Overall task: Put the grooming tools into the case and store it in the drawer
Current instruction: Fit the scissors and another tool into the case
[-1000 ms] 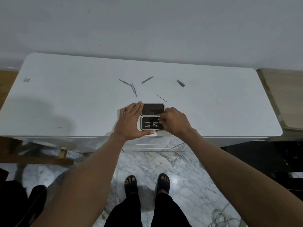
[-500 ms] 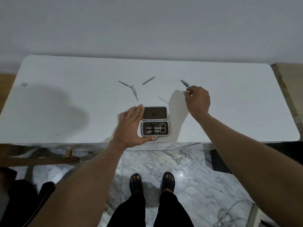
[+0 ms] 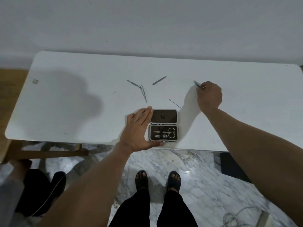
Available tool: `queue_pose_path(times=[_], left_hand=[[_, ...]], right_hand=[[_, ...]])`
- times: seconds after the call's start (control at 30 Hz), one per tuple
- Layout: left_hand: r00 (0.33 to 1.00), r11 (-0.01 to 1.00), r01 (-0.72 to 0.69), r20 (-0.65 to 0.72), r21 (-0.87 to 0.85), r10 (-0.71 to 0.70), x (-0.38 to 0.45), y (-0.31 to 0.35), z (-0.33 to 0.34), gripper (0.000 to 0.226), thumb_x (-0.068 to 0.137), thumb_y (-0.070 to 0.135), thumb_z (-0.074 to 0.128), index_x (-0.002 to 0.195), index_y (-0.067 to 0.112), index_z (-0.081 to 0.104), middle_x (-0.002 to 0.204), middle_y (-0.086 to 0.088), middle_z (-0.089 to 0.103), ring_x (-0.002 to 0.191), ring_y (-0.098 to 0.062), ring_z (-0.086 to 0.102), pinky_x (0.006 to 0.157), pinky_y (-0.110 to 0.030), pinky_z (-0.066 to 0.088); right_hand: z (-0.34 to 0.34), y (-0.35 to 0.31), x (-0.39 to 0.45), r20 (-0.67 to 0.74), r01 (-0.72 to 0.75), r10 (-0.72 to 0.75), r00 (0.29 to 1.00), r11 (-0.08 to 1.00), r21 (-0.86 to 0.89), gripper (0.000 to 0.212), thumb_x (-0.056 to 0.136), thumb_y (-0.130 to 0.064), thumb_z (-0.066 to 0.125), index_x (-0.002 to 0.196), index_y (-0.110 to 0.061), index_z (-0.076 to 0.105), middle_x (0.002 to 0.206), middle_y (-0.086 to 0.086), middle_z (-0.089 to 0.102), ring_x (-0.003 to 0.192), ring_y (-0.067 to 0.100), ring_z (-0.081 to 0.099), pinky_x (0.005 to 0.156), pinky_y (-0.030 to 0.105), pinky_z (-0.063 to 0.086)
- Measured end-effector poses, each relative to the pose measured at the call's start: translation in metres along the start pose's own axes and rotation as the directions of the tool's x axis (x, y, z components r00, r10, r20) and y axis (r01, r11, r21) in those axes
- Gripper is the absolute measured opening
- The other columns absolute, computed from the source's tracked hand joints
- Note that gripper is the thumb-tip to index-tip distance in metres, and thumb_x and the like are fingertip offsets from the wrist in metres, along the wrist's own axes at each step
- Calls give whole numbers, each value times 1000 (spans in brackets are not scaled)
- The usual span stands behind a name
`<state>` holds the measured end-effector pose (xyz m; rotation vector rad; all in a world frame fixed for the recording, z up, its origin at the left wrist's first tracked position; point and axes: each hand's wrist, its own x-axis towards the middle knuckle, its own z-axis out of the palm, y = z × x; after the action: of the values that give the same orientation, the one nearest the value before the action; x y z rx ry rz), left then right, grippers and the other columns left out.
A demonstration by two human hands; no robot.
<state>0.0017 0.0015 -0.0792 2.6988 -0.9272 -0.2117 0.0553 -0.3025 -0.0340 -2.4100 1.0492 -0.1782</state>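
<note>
A person stands at a white desk [image 3: 73, 112] set against a pale wall, seen from above by a head-worn camera. An open grooming case [image 3: 164, 125] lies flat near the desk's front edge, its dark-lined lid [image 3: 164, 116] folded back toward the wall. In the lower half of the case, small scissors [image 3: 165, 132] and a nail clipper [image 3: 161, 136] sit side by side in their slots.

The left hand [image 3: 138, 130] rests flat and unclenched against the case's left side, fingers stretched along its edge and thumb at its front corner, gripping nothing. The right hand [image 3: 209, 95] is farther back and to the right on the desk, fingers pinched together around 1 end of a slim metal tool [image 3: 196, 83] whose tip pokes out toward the wall.

4 other loose tools lie on the desk behind the case: a flat metal file [image 3: 159, 80], a thin curved pick [image 3: 133, 83] touching the top of a pair of tweezers [image 3: 144, 93], and a fine needle-like probe [image 3: 174, 103] between the case and the right hand.

Below the desk edge, the person's sandalled feet [image 3: 158, 180] stand on marble floor [image 3: 205, 185].
</note>
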Motion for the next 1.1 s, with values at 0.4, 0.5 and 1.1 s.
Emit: queue_pose_path(times=[0.4,0.5,1.1], left_hand=[[1000,1000,-7,-14,4,7,0,3,-2,130,71,99,45,163,10,26,172,-1,23,156,-22,25,119,-41,20],[1000,1000,-10,-29,-4,10,0,3,-2,128,71,98,48,162,10,28,171,-2,26,155,-23,27,120,-42,21],[998,998,-24,-53,-62,21,-5,4,-3,125,73,96,45,162,11,28,170,-4,28,155,-25,26,120,-42,18]], right_hand=[[-7,-3,-18,-9,0,1,1000,999,53,24,85,-11,57,99,-21,73,100,4,71,93,27,65,69,27,44],[-13,-2,-29,1,41,-41,999,996,76,20,85,-16,59,99,-22,73,99,3,72,92,26,65,71,28,47],[-29,25,-126,248,438,-440,863,896,67,14,84,-27,71,96,-21,75,89,2,72,82,19,64,76,36,51]])
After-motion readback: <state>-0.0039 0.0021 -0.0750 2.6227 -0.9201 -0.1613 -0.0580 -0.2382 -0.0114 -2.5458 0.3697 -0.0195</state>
